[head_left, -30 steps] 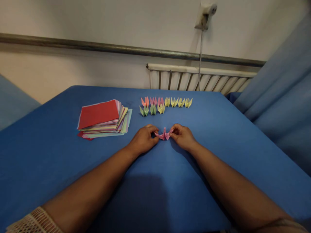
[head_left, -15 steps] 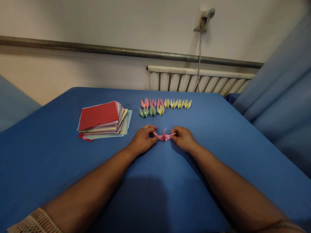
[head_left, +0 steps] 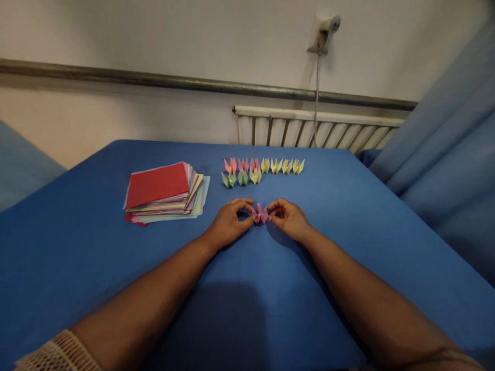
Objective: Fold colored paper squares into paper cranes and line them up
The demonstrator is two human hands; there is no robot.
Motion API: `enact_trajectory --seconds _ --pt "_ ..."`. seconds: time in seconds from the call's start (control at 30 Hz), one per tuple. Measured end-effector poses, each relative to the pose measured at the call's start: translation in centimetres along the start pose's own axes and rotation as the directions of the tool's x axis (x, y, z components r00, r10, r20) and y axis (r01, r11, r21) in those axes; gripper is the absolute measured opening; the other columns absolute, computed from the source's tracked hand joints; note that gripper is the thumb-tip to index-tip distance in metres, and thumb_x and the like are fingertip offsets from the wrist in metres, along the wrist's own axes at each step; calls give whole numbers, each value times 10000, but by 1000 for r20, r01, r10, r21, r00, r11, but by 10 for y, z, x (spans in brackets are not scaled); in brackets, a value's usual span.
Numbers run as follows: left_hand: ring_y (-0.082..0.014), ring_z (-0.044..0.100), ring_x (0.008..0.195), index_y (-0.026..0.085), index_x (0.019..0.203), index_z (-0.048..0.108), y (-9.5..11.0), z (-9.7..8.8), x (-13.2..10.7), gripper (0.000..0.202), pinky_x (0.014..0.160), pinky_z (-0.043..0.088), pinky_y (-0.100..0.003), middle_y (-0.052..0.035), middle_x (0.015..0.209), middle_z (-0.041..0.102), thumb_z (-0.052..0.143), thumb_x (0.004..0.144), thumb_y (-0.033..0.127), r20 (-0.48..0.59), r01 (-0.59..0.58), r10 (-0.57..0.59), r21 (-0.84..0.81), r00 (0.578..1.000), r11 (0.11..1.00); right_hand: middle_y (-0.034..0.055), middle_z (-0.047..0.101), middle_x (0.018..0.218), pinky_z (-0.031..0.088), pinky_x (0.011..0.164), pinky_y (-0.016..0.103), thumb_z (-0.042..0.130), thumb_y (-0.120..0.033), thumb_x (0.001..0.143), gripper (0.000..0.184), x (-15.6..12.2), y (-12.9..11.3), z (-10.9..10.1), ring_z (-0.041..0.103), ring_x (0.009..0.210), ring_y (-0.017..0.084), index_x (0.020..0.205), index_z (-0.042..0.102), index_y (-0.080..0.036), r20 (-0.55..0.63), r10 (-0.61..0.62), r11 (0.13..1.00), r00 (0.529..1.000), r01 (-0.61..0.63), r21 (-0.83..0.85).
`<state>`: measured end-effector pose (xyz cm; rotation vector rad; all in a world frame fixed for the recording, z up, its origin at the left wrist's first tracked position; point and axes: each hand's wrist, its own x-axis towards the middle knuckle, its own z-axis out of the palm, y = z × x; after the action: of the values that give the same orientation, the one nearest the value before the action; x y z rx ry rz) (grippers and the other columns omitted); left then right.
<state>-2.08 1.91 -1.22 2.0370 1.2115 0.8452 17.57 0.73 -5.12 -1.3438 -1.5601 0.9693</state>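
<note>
A small pink paper crane (head_left: 260, 214) stands on the blue-covered table between my two hands, its wings folded upward. From its left side, my left hand (head_left: 231, 222) curls thumb and index finger onto the near edge of a wing. Against the opposite wing are the bent fingers and thumb of my right hand (head_left: 289, 219). The exact contact of the fingertips is too small to see well. Just beyond my hands, more folded cranes stand in two rows: a front row with a green crane (head_left: 243, 178), and a back row with an orange-pink crane (head_left: 230, 165) and several yellow ones (head_left: 286, 166).
To the left lies a thick, uneven stack of coloured paper (head_left: 158, 185), red on top. The blue table cover (head_left: 317, 309) runs back toward a wall with a metal rail (head_left: 174, 81) and a white radiator-like grille (head_left: 278, 112). A blue curtain (head_left: 456, 129) hangs at right.
The crane's wings, spread out sideways before, now point upward and closer together. Both my hands have moved inward, the right one a little more, narrowing the gap between them.
</note>
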Motion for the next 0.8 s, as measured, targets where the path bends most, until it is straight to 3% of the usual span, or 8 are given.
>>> enact_trajectory --seconds 0.3,0.4,0.6,0.8 --pt "-233 587 1105 177 842 651 2 -3 1 169 1014 412 -440 -105 1201 636 650 675 151 -12 29 -30 -73 999 997 -19 599 724 438 593 249 663 -225 661 254 -1 -6 -5 541 610 115 905 600 -189 22 18 997 1000 -20 72" --pt "-236 576 1125 184 855 652 2 -3 0 183 1022 403 -445 -101 1209 633 650 677 146 -39 17 -20 -68 999 998 -19 587 702 430 562 243 653 -263 687 243 -2 -7 -5 532 591 117 913 595 -193 -28 -12 994 1000 15 106" --pt "-227 587 1106 185 839 660 2 -1 -2 154 1013 415 -424 -99 1204 630 679 686 185 1 0 0 -75 1000 997 7 604 783 446 597 253 670 -301 717 220 -5 -12 -3 535 635 125 912 635 -206 -65 -140 990 988 141 -2" --pt "-217 572 1131 208 845 696 -1 1 -2 97 1036 390 -424 -75 1169 649 655 769 251 -26 -56 54 -116 998 992 14 588 767 459 632 263 626 -311 788 117 -6 -18 1 552 655 130 751 658 -204 -117 -197 980 973 198 -1"
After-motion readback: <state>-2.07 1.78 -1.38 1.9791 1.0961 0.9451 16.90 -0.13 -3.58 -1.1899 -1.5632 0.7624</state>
